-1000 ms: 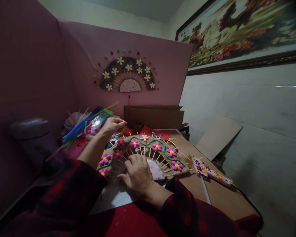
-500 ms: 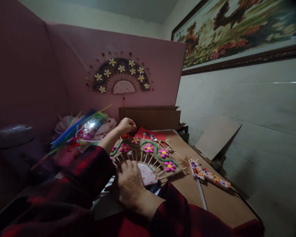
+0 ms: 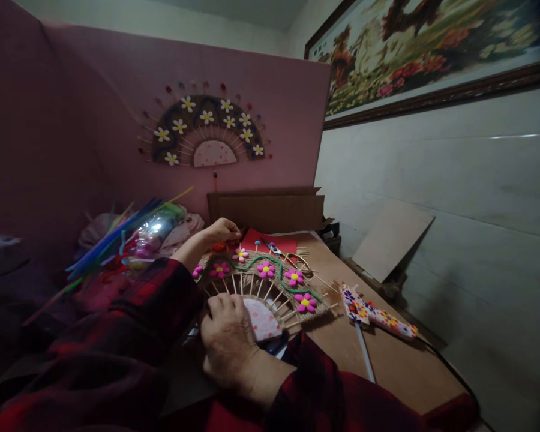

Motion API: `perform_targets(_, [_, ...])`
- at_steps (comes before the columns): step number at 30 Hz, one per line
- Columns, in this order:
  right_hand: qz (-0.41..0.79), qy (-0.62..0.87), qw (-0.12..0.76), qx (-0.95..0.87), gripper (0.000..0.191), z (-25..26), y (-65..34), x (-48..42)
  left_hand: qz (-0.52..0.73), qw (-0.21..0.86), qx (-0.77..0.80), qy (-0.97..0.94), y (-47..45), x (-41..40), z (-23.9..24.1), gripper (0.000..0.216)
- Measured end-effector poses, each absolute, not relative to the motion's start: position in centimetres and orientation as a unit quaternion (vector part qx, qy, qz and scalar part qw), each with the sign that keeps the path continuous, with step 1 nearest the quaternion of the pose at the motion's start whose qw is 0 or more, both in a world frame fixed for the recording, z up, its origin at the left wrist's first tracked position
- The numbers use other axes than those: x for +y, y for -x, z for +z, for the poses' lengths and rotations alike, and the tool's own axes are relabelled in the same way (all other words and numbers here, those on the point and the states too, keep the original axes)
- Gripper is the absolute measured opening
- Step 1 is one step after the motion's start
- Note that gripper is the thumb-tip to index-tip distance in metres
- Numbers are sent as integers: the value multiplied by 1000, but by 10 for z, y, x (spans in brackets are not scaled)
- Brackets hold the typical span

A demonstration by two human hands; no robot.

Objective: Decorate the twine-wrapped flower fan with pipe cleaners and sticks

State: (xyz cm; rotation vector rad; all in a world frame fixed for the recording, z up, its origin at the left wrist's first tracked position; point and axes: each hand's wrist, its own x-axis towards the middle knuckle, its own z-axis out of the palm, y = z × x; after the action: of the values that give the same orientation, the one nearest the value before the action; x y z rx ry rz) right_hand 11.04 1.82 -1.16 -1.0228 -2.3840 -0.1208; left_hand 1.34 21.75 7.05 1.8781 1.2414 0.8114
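Note:
A handmade fan [image 3: 276, 288] lies on the table, with thin wooden sticks, a twine-covered band, pink clay flowers, a wavy green strip and a half-round dotted centre. My right hand [image 3: 228, 339] is closed on its left inner part, fingers curled over the sticks beside the dotted piece. Beyond the fan's far edge, my left hand [image 3: 222, 230] is closed in a pinch near the stick ends; what sits between its fingertips is too small to make out. Blue and purple tips top two sticks near the scissors [image 3: 292, 258]. An orange-red item [image 3: 219, 246] lies beneath my left wrist.
A flower-patterned glue gun [image 3: 375, 318] with a cord lies at the right, a glue stick [image 3: 364, 354] beside it. Red sheet [image 3: 270, 239] and cardboard [image 3: 265, 210] are behind. Pipe cleaners [image 3: 112, 240] and bags pile up left. A finished fan [image 3: 207, 129] hangs on the pink panel.
The view has shifted slightly, so most things sit a little further left. My left hand stays pinched at the fan's far edge, and my right hand keeps its hold.

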Motion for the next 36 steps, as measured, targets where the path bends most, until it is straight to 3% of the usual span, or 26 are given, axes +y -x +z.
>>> perform_targets(36, [-62, 381, 268, -883, 22, -11, -110, 18, 307, 411, 454, -729, -5, 235, 57, 10])
